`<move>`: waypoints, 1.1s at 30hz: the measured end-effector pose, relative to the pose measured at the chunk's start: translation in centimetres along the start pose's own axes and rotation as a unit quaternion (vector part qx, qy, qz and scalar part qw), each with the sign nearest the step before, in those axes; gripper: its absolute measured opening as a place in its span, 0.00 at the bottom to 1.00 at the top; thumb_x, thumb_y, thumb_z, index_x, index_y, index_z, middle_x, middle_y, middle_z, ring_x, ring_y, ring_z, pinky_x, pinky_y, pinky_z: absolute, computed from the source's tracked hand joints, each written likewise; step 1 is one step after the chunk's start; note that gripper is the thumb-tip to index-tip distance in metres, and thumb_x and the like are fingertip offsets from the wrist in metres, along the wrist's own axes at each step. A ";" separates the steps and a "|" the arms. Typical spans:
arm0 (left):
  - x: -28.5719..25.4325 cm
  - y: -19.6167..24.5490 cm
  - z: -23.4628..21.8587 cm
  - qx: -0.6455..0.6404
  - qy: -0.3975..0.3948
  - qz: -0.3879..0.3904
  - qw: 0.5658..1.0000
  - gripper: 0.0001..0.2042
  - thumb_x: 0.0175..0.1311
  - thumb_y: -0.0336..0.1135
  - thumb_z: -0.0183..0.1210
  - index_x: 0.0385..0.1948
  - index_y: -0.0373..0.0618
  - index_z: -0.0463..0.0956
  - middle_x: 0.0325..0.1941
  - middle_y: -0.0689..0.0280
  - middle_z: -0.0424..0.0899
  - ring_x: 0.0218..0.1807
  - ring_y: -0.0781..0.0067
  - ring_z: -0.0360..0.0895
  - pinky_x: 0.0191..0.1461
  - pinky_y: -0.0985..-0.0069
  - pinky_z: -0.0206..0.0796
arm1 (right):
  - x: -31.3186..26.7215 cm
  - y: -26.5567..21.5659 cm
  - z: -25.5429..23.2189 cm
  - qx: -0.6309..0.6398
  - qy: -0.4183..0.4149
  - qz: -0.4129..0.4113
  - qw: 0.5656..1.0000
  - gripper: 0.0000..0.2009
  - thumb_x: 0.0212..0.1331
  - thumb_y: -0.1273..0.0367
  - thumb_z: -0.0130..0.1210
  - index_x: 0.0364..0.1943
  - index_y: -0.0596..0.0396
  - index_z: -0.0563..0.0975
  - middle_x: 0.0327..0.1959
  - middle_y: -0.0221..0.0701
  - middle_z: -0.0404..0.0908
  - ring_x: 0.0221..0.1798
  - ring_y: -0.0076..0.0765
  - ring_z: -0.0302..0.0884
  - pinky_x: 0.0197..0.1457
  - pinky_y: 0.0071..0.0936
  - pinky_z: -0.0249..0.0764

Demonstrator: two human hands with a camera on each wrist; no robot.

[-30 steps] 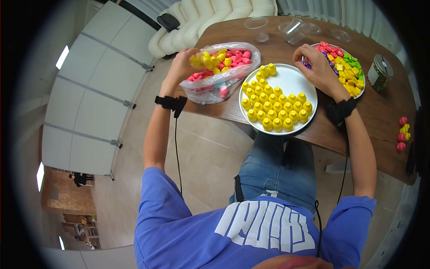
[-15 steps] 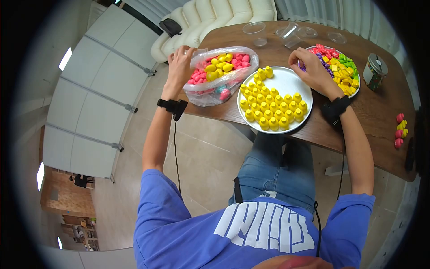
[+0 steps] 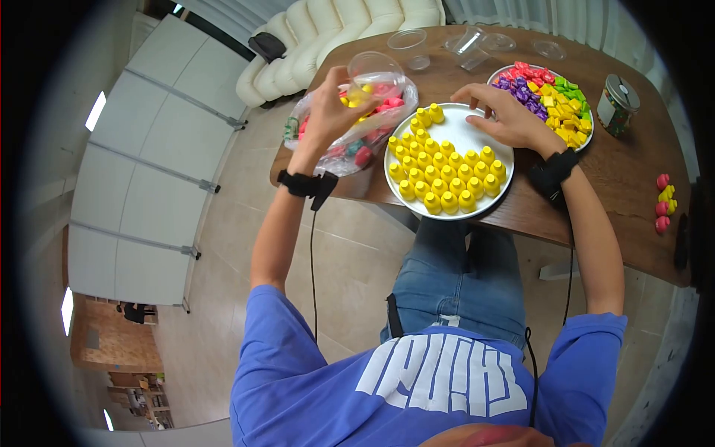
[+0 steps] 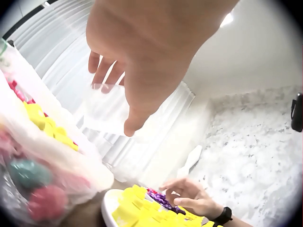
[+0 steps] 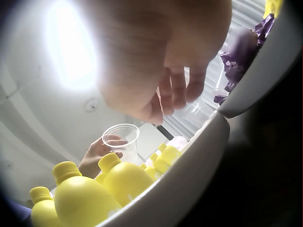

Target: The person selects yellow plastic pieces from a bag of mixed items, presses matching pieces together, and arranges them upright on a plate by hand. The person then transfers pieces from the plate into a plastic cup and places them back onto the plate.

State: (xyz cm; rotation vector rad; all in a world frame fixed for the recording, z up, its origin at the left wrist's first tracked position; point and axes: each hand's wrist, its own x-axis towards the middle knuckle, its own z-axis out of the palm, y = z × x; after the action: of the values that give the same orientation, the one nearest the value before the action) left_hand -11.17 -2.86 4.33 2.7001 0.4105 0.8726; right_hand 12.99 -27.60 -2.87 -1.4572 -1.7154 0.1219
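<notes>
A clear plastic cup (image 3: 375, 69) is in my left hand (image 3: 332, 110), thumb and fingers curled round its side, above a clear bag (image 3: 350, 160) of pink, yellow and teal pieces. In the right wrist view the cup (image 5: 124, 142) stands mouth up and looks see-through. Small yellow bottles (image 3: 447, 173) stand in close rows on a round white plate (image 3: 488, 141); the plate's back right part is bare. Over that plate's back right rim hovers my right hand (image 3: 514, 123), fingers loosely bent and nothing between them.
Behind the right hand, a second plate holds wrapped purple, red, yellow and green sweets (image 3: 566, 115). A lidded jar (image 3: 618, 106) stands beside it. Clear cups (image 3: 469, 51) and lids (image 3: 549, 50) lie at the back. Several pink and yellow pieces (image 3: 663, 203) line the right edge.
Yellow pieces seen at the left hand have dropped into the bag. The left hand has turned the cup upright and moved right. The right hand has shifted from the sweets toward the white plate.
</notes>
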 end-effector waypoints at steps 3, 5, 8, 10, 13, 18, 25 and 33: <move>1.6 -0.3 2.8 0.014 0.001 0.056 0.998 0.34 0.49 0.40 0.80 0.57 0.37 0.72 0.56 0.47 0.83 0.60 0.49 0.81 0.64 0.59 0.73 | 0.0 0.3 0.0 0.008 -0.010 0.019 1.000 0.17 0.63 0.73 0.62 0.56 0.54 0.77 0.47 0.33 0.82 0.46 0.31 0.79 0.45 0.29 0.76; 2.8 -0.6 4.5 -0.023 -0.005 0.066 0.998 0.36 0.47 0.36 0.79 0.60 0.38 0.71 0.60 0.47 0.81 0.62 0.48 0.79 0.65 0.60 0.72 | 0.0 0.7 0.0 0.000 -0.010 0.024 1.000 0.17 0.63 0.73 0.62 0.56 0.55 0.77 0.47 0.33 0.82 0.46 0.31 0.79 0.45 0.29 0.77; 4.9 -1.1 6.6 -0.018 -0.013 0.145 0.989 0.38 0.47 0.33 0.78 0.64 0.40 0.70 0.60 0.51 0.82 0.63 0.48 0.79 0.67 0.60 0.72 | -0.1 0.5 -0.4 0.004 -0.011 0.033 0.999 0.17 0.63 0.73 0.62 0.56 0.55 0.77 0.47 0.32 0.82 0.47 0.31 0.79 0.46 0.28 0.77; 6.1 -1.1 7.7 -0.053 -0.049 0.176 0.982 0.39 0.46 0.30 0.76 0.66 0.43 0.70 0.62 0.53 0.81 0.65 0.51 0.79 0.68 0.62 0.71 | 0.0 0.4 -0.4 0.015 -0.014 0.036 0.999 0.16 0.63 0.73 0.61 0.54 0.55 0.77 0.48 0.31 0.82 0.47 0.31 0.80 0.47 0.28 0.78; 7.3 -0.9 9.2 -0.126 -0.094 0.147 0.977 0.39 0.47 0.28 0.76 0.67 0.45 0.70 0.63 0.54 0.81 0.66 0.56 0.78 0.70 0.64 0.71 | 0.2 0.3 -0.3 0.019 -0.007 0.019 1.000 0.15 0.64 0.74 0.61 0.54 0.55 0.77 0.49 0.32 0.83 0.47 0.32 0.80 0.48 0.28 0.79; 9.4 -1.7 12.1 -0.225 -0.149 0.139 0.953 0.37 0.51 0.28 0.77 0.66 0.42 0.70 0.64 0.57 0.81 0.66 0.62 0.78 0.71 0.66 0.71 | 0.3 -0.4 -0.2 0.044 -0.033 0.028 0.998 0.14 0.67 0.72 0.57 0.55 0.55 0.78 0.54 0.39 0.83 0.58 0.43 0.81 0.60 0.38 0.79; 10.0 -2.2 13.2 -0.351 -0.280 0.051 0.892 0.34 0.58 0.29 0.76 0.66 0.36 0.69 0.65 0.56 0.80 0.66 0.65 0.79 0.74 0.67 0.69 | 0.1 -1.1 0.9 0.014 -0.056 -0.002 0.998 0.15 0.71 0.70 0.54 0.59 0.56 0.76 0.63 0.37 0.80 0.63 0.42 0.77 0.68 0.39 0.74; 8.9 -3.4 14.1 -0.392 -0.260 0.059 0.880 0.30 0.59 0.31 0.76 0.62 0.34 0.72 0.58 0.56 0.85 0.59 0.70 0.82 0.66 0.71 0.75 | 0.8 -1.9 1.7 0.025 -0.163 0.060 0.984 0.25 0.77 0.60 0.49 0.73 0.52 0.67 0.81 0.36 0.60 0.79 0.48 0.57 0.82 0.43 0.55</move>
State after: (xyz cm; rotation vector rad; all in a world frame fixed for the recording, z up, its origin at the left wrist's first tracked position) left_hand 3.63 0.94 -3.16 2.0615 -0.2027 0.2096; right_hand 10.53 -26.81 -2.43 -1.5689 -1.8652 0.4901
